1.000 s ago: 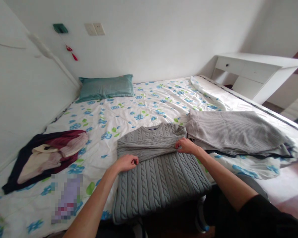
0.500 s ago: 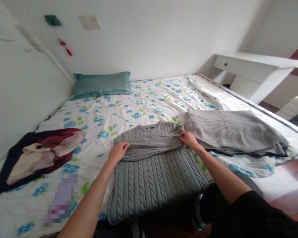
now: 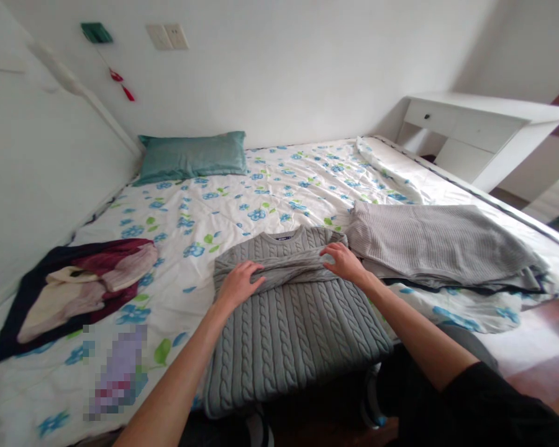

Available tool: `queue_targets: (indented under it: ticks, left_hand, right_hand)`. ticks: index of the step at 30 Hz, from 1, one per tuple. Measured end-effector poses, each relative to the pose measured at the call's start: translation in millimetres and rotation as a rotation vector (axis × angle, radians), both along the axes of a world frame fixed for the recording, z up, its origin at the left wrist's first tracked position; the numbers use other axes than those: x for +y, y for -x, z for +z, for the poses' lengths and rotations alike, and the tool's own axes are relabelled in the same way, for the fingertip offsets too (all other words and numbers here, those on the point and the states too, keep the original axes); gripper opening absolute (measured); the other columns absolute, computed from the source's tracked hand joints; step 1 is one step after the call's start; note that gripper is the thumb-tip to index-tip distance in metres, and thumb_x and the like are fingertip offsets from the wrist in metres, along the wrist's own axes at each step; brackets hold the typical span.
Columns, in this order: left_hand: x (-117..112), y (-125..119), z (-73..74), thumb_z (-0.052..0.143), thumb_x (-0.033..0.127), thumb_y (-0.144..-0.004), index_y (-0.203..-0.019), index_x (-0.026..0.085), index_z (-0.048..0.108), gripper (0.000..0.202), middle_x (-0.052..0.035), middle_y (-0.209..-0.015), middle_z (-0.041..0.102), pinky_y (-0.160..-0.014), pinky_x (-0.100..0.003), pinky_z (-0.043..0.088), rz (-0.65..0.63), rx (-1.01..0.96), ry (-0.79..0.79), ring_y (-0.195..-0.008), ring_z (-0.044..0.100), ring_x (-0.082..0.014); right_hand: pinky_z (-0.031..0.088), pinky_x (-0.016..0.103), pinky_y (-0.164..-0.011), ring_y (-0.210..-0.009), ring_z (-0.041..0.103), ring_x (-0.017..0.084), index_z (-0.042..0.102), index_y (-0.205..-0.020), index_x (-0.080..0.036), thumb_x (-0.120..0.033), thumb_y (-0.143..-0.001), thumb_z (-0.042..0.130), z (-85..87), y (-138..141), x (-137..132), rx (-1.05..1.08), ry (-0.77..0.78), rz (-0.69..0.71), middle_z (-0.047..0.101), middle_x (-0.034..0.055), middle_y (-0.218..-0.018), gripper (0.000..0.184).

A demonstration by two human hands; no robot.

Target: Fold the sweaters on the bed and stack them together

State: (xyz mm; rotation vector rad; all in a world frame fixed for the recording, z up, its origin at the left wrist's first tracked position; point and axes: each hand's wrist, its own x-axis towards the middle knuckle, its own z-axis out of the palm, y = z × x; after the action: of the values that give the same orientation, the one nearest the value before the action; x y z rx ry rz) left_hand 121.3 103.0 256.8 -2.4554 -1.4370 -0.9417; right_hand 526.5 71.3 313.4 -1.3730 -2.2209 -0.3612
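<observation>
A grey cable-knit sweater (image 3: 298,335) lies front up along the near edge of the bed, its neckline facing away from me. Its sleeves are folded across the chest in a bunched band. My left hand (image 3: 240,284) rests at the left part of that band, thumb and fingers apart. Over the band's right part is my right hand (image 3: 345,264), its fingers curved with a gap between thumb and forefinger. Neither hand is closed on the fabric. Right of the sweater lies a folded light-grey ribbed knit garment (image 3: 438,242), with darker cloth showing beneath it.
A navy, maroon and cream garment (image 3: 74,285) lies at the left. Nearer me is a pixelated lilac item (image 3: 118,372). A green pillow (image 3: 193,155) sits by the wall on the floral sheet (image 3: 261,198). A white desk (image 3: 475,124) stands beyond the bed's right side.
Both hands have moved inward along the folded sleeves, the left one rightward and the right one leftward. Their fingers have let go of the sleeve fabric and spread apart.
</observation>
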Motion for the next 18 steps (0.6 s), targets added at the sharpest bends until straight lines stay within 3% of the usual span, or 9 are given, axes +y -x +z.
queue_targets:
  ticks: [2, 5, 8, 11, 13, 15, 18]
  left_hand:
    - [-8.6, -18.3, -4.6, 0.068, 0.039, -0.103, -0.129, 0.028, 0.081, 0.031, -0.0089, -0.132, 0.077, -0.118, -0.047, 0.053, -0.076, 0.069, 0.042, -0.128, 0.067, -0.0331]
    - [-13.8, -31.5, -11.5, 0.064, 0.029, -0.102, -0.117, 0.027, 0.082, 0.024, -0.0099, -0.125, 0.078, -0.109, -0.046, 0.055, -0.091, 0.097, 0.063, -0.122, 0.068, -0.0330]
    - [-10.0, -26.2, -10.4, 0.064, 0.027, -0.097, -0.104, 0.026, 0.082, 0.019, -0.0077, -0.110, 0.080, -0.099, -0.039, 0.055, -0.174, 0.117, 0.141, -0.110, 0.072, -0.0290]
    - [-2.2, -14.3, -2.3, 0.067, 0.039, -0.097, -0.095, 0.025, 0.082, 0.021, -0.0049, -0.101, 0.082, -0.089, -0.034, 0.053, -0.276, 0.141, 0.310, -0.096, 0.074, -0.0251]
    - [3.8, -7.6, 4.4, 0.061, 0.050, -0.102, -0.092, 0.024, 0.082, 0.035, -0.0048, -0.096, 0.083, -0.085, -0.033, 0.053, -0.253, 0.107, 0.361, -0.091, 0.075, -0.0248]
    - [11.4, -0.9, 10.5, 0.051, 0.054, -0.108, -0.095, 0.024, 0.083, 0.046, -0.0065, -0.098, 0.083, -0.088, -0.034, 0.054, -0.164, 0.033, 0.298, -0.095, 0.076, -0.0260]
    - [27.4, 15.3, 15.0, 0.043, 0.048, -0.111, -0.119, 0.023, 0.084, 0.049, -0.0105, -0.127, 0.083, -0.104, -0.037, 0.057, -0.001, -0.088, 0.115, -0.116, 0.076, -0.0288]
  right_hand:
    - [0.048, 0.041, -0.123, -0.133, 0.064, 0.026, 0.081, -0.134, -0.026, -0.020, -0.100, 0.078, -5.5, 8.5, -1.7, -0.084, 0.060, 0.006, 0.076, 0.0065, -0.138, 0.035]
    - [0.050, 0.040, -0.118, -0.129, 0.067, 0.027, 0.085, -0.122, -0.025, -0.017, -0.102, 0.073, -5.9, 10.4, -2.0, -0.133, 0.116, -0.058, 0.081, 0.0066, -0.127, 0.025]
    - [0.053, 0.034, -0.109, -0.114, 0.074, 0.025, 0.089, -0.112, -0.023, -0.016, -0.103, 0.071, 4.5, 3.2, -1.9, -0.111, 0.150, -0.073, 0.084, 0.0065, -0.113, 0.021]
    - [0.055, 0.028, -0.094, -0.096, 0.077, 0.022, 0.091, -0.105, -0.025, -0.011, -0.094, 0.077, 11.4, -2.9, -3.4, -0.116, 0.301, -0.037, 0.085, 0.0046, -0.101, 0.022]
    - [0.055, 0.027, -0.089, -0.090, 0.077, 0.022, 0.091, -0.098, -0.026, -0.013, -0.090, 0.082, 10.0, -3.2, -4.2, -0.145, 0.384, -0.030, 0.085, 0.0047, -0.097, 0.018]
    - [0.055, 0.027, -0.089, -0.089, 0.077, 0.023, 0.090, -0.093, -0.025, -0.024, -0.095, 0.084, 7.2, -1.5, -3.5, -0.141, 0.401, -0.042, 0.084, 0.0066, -0.094, 0.006]
    - [0.056, 0.030, -0.097, -0.098, 0.077, 0.025, 0.090, -0.102, -0.021, -0.043, -0.110, 0.071, 7.7, -1.9, 1.3, -0.057, 0.274, -0.099, 0.084, 0.0114, -0.103, 0.030]
